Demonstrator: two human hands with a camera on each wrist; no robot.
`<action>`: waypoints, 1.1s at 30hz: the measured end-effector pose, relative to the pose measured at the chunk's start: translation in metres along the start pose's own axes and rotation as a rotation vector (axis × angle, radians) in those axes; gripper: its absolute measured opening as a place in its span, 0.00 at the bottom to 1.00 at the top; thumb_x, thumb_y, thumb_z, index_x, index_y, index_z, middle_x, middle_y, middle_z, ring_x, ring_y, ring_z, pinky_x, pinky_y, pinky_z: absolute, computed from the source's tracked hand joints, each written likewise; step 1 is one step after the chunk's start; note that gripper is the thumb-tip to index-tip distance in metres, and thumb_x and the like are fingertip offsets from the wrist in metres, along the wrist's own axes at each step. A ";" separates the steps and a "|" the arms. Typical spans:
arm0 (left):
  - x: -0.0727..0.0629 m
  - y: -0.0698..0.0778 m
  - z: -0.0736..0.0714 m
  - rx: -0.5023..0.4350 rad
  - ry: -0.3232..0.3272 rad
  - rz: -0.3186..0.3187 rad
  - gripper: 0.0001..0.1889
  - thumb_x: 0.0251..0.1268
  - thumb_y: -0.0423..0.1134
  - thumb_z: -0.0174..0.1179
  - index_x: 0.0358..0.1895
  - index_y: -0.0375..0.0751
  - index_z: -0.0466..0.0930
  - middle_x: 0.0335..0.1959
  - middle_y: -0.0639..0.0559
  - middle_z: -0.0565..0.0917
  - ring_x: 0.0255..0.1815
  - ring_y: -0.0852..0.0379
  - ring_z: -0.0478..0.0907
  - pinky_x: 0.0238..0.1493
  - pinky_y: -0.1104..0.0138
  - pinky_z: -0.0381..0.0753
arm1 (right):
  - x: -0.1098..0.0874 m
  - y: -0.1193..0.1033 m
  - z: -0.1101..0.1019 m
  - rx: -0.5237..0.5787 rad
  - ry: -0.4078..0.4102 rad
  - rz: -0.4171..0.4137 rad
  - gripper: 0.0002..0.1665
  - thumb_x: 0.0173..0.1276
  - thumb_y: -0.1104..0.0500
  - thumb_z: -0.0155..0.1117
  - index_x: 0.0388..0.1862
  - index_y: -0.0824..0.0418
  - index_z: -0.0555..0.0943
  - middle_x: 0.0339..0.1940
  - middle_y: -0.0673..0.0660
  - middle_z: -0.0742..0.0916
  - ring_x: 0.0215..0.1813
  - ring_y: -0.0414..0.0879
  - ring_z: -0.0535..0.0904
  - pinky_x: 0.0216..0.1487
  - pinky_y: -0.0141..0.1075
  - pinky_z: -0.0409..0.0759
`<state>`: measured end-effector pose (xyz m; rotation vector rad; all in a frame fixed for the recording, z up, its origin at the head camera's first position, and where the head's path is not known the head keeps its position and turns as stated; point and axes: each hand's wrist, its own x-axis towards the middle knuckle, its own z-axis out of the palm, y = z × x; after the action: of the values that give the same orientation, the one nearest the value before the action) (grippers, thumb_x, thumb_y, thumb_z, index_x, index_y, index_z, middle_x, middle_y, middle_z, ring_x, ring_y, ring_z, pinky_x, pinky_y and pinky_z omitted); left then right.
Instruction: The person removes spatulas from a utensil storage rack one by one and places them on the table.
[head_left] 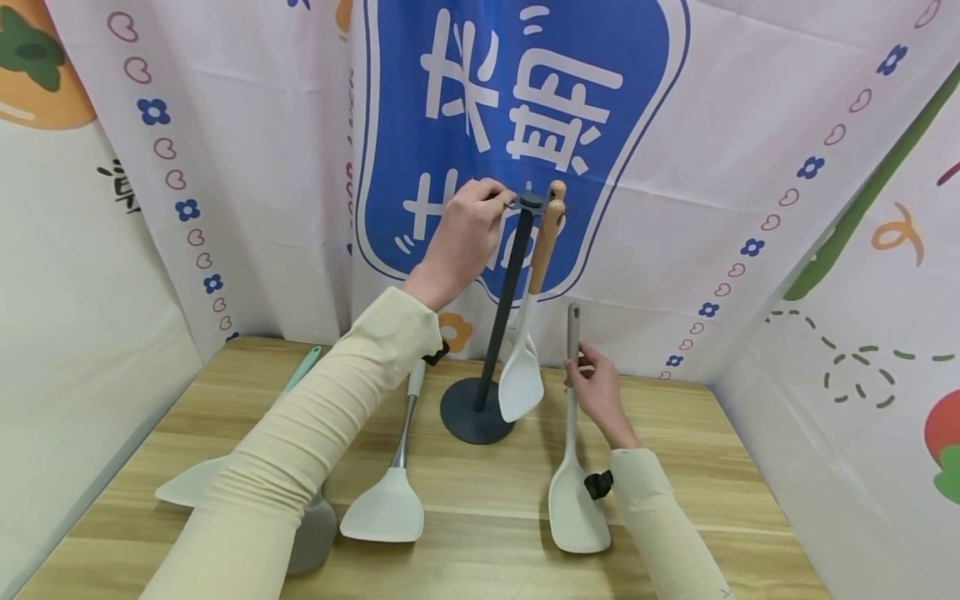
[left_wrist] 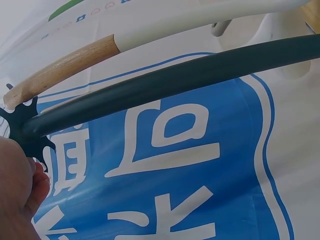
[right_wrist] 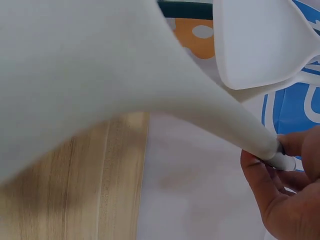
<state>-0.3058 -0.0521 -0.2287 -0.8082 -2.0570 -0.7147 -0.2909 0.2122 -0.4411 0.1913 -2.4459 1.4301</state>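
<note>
My left hand point(head_left: 468, 229) pinches the edge of the hooked top point(left_wrist: 22, 127) of a dark utensil stand point(head_left: 506, 308). The stand's round base point(head_left: 468, 421) sits on the wooden table. From its far right hooks hang two utensils with wooden handles point(head_left: 546, 250); the nearer one has a white head point(head_left: 521, 387). To the right of them, my right hand point(head_left: 600, 392) grips the grey handle of a pale spatula point(head_left: 577, 508). Its handle end points up and its broad blade hangs down. The right wrist view shows thumb and fingers point(right_wrist: 262, 182) around the handle.
On the table point(head_left: 480, 508) lies a white turner point(head_left: 386, 504) with a metal shaft, left of the stand. Further left, a green-handled utensil point(head_left: 303, 367) and a grey blade point(head_left: 313, 533) are partly behind my left sleeve. A printed curtain point(head_left: 285, 167) hangs behind.
</note>
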 end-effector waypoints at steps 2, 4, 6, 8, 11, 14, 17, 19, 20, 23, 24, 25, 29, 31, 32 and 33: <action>0.000 0.000 0.000 0.001 0.002 0.003 0.13 0.78 0.28 0.52 0.55 0.27 0.84 0.50 0.39 0.84 0.50 0.47 0.79 0.57 0.66 0.82 | 0.000 0.000 0.001 0.002 -0.010 0.007 0.29 0.74 0.67 0.60 0.71 0.75 0.70 0.44 0.72 0.85 0.33 0.55 0.88 0.32 0.31 0.86; 0.000 0.000 0.000 0.000 0.005 0.004 0.14 0.78 0.28 0.52 0.55 0.27 0.84 0.49 0.39 0.84 0.50 0.47 0.79 0.56 0.66 0.83 | 0.000 0.001 0.002 -0.004 -0.024 0.009 0.28 0.75 0.67 0.60 0.71 0.75 0.69 0.44 0.72 0.85 0.33 0.55 0.88 0.32 0.31 0.86; 0.000 0.001 0.000 -0.003 0.005 0.003 0.14 0.78 0.28 0.52 0.55 0.27 0.84 0.49 0.39 0.84 0.50 0.47 0.79 0.56 0.66 0.83 | -0.001 0.000 0.002 -0.012 -0.041 0.008 0.28 0.75 0.67 0.59 0.71 0.75 0.69 0.43 0.72 0.84 0.33 0.57 0.88 0.32 0.32 0.87; 0.001 0.001 0.000 -0.006 0.004 0.002 0.14 0.78 0.28 0.51 0.55 0.27 0.84 0.49 0.39 0.84 0.50 0.47 0.79 0.56 0.66 0.83 | -0.002 0.001 0.003 -0.026 -0.061 0.007 0.28 0.76 0.66 0.59 0.71 0.74 0.70 0.43 0.71 0.84 0.33 0.57 0.88 0.33 0.33 0.87; 0.001 0.001 0.000 -0.005 0.000 -0.002 0.14 0.79 0.28 0.51 0.55 0.28 0.84 0.50 0.40 0.84 0.50 0.48 0.79 0.56 0.66 0.82 | -0.002 0.002 0.003 -0.045 -0.090 0.009 0.27 0.77 0.65 0.58 0.72 0.73 0.70 0.43 0.70 0.84 0.33 0.56 0.88 0.33 0.35 0.87; 0.001 0.001 0.000 -0.004 0.000 0.001 0.14 0.79 0.28 0.50 0.55 0.28 0.84 0.50 0.40 0.84 0.50 0.48 0.79 0.55 0.67 0.82 | -0.003 0.003 0.004 -0.048 -0.111 0.019 0.27 0.78 0.63 0.58 0.72 0.71 0.71 0.43 0.70 0.84 0.33 0.56 0.87 0.33 0.38 0.88; 0.001 0.001 0.000 -0.003 0.002 0.007 0.14 0.79 0.28 0.50 0.55 0.28 0.84 0.50 0.39 0.84 0.50 0.48 0.79 0.55 0.67 0.82 | -0.003 0.005 0.005 -0.046 -0.127 0.033 0.27 0.78 0.63 0.58 0.72 0.71 0.70 0.43 0.70 0.83 0.33 0.58 0.87 0.33 0.39 0.88; 0.000 0.001 0.001 -0.001 0.006 0.014 0.14 0.79 0.28 0.50 0.55 0.27 0.84 0.50 0.39 0.84 0.50 0.47 0.79 0.56 0.67 0.82 | -0.003 0.006 0.006 -0.052 -0.140 0.043 0.27 0.78 0.63 0.58 0.72 0.72 0.70 0.44 0.70 0.83 0.34 0.58 0.87 0.33 0.38 0.88; 0.000 0.000 0.001 0.000 0.008 0.016 0.14 0.79 0.28 0.50 0.55 0.27 0.84 0.50 0.39 0.84 0.50 0.47 0.79 0.56 0.67 0.82 | -0.003 0.007 0.007 -0.056 -0.145 0.046 0.27 0.78 0.64 0.58 0.71 0.72 0.70 0.44 0.70 0.83 0.34 0.58 0.87 0.33 0.38 0.88; 0.000 0.000 0.001 0.002 0.006 0.020 0.14 0.79 0.28 0.50 0.55 0.27 0.84 0.50 0.39 0.84 0.50 0.47 0.79 0.56 0.67 0.82 | -0.004 0.009 0.009 -0.069 -0.157 0.057 0.26 0.77 0.64 0.58 0.71 0.73 0.71 0.43 0.69 0.83 0.33 0.56 0.87 0.33 0.39 0.88; 0.000 0.000 0.001 0.003 0.007 0.021 0.14 0.79 0.27 0.50 0.55 0.27 0.84 0.50 0.39 0.84 0.50 0.47 0.79 0.56 0.67 0.82 | -0.005 0.010 0.010 -0.075 -0.160 0.059 0.26 0.77 0.64 0.58 0.70 0.73 0.71 0.43 0.69 0.83 0.33 0.55 0.87 0.33 0.39 0.88; 0.000 0.000 0.001 0.003 0.007 0.021 0.14 0.79 0.27 0.50 0.55 0.27 0.84 0.50 0.39 0.84 0.50 0.47 0.79 0.56 0.67 0.82 | -0.005 0.011 0.011 -0.080 -0.162 0.060 0.25 0.77 0.64 0.59 0.69 0.73 0.72 0.42 0.69 0.83 0.32 0.54 0.86 0.34 0.39 0.88; 0.000 0.000 0.000 0.006 0.005 0.018 0.14 0.79 0.27 0.50 0.55 0.27 0.84 0.51 0.39 0.84 0.51 0.47 0.80 0.56 0.67 0.82 | -0.006 0.015 0.015 -0.106 -0.171 0.060 0.22 0.76 0.65 0.59 0.65 0.73 0.75 0.40 0.68 0.84 0.31 0.52 0.86 0.33 0.39 0.88; 0.000 0.000 0.000 0.005 0.006 0.016 0.14 0.79 0.27 0.50 0.55 0.27 0.84 0.51 0.39 0.84 0.51 0.47 0.80 0.57 0.67 0.82 | -0.007 0.017 0.016 -0.122 -0.178 0.051 0.20 0.76 0.65 0.59 0.63 0.74 0.76 0.39 0.68 0.84 0.30 0.51 0.86 0.32 0.39 0.88; -0.001 0.000 0.000 0.005 0.007 0.017 0.14 0.79 0.27 0.50 0.55 0.27 0.84 0.50 0.39 0.84 0.51 0.47 0.80 0.56 0.67 0.82 | -0.007 0.018 0.016 -0.129 -0.182 0.048 0.20 0.76 0.65 0.59 0.62 0.74 0.76 0.38 0.68 0.84 0.30 0.51 0.86 0.32 0.39 0.88; -0.001 0.000 0.001 0.004 0.008 0.018 0.14 0.79 0.27 0.50 0.55 0.27 0.84 0.50 0.39 0.84 0.51 0.47 0.80 0.56 0.67 0.82 | -0.007 0.019 0.017 -0.134 -0.187 0.046 0.20 0.76 0.66 0.59 0.62 0.74 0.76 0.38 0.68 0.84 0.30 0.52 0.86 0.32 0.39 0.87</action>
<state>-0.3058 -0.0520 -0.2294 -0.8188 -2.0414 -0.7024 -0.2927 0.2069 -0.4663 0.2511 -2.7023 1.3137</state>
